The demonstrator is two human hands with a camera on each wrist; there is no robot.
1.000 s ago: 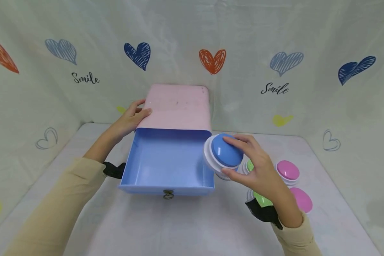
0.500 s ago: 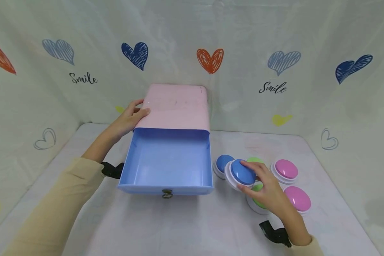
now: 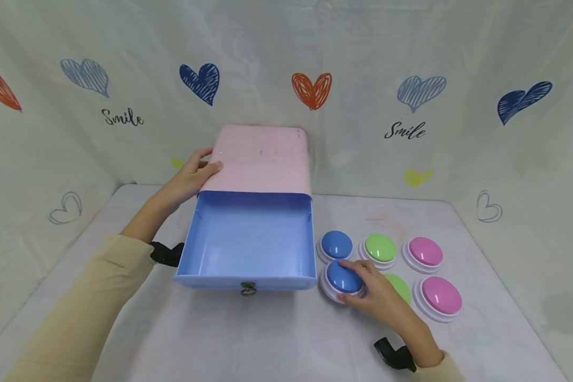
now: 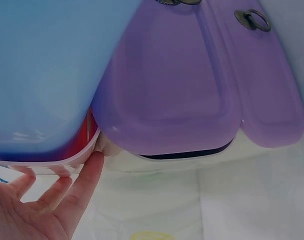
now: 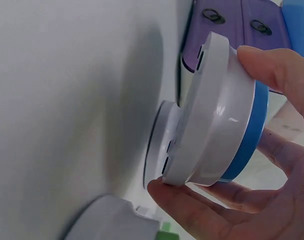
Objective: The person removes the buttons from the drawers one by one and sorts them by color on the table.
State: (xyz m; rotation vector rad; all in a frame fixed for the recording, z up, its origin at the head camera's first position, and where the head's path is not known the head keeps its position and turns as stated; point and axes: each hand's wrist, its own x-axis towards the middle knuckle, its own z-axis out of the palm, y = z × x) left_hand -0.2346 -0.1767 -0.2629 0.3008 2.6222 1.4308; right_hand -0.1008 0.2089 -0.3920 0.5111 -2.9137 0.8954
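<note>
A small drawer cabinet with a pink top (image 3: 262, 159) stands at the table's back, its blue drawer (image 3: 248, 233) pulled out and bare inside. On the pink top's left edge rests my left hand (image 3: 191, 175), thumb on top; in the left wrist view its extended fingers touch the pale rim (image 4: 67, 162). My right hand (image 3: 374, 292) grips a blue push button (image 3: 345, 277) with a white round base, thumb and fingers around its side. In the right wrist view this button (image 5: 211, 115) is tilted, its base close over the table.
Another blue button (image 3: 336, 244) sits just behind the held one. Green buttons (image 3: 381, 247) and pink buttons (image 3: 441, 295) stand to the right, one green partly hidden by my right hand. Purple drawers (image 4: 176, 75) with ring pulls lie under the blue one. A heart-printed curtain (image 3: 267, 63) hangs behind.
My right hand has brought the blue button down from beside the drawer, then leftward to a spot in front of the other blue button. The left hand stays at the cabinet.
</note>
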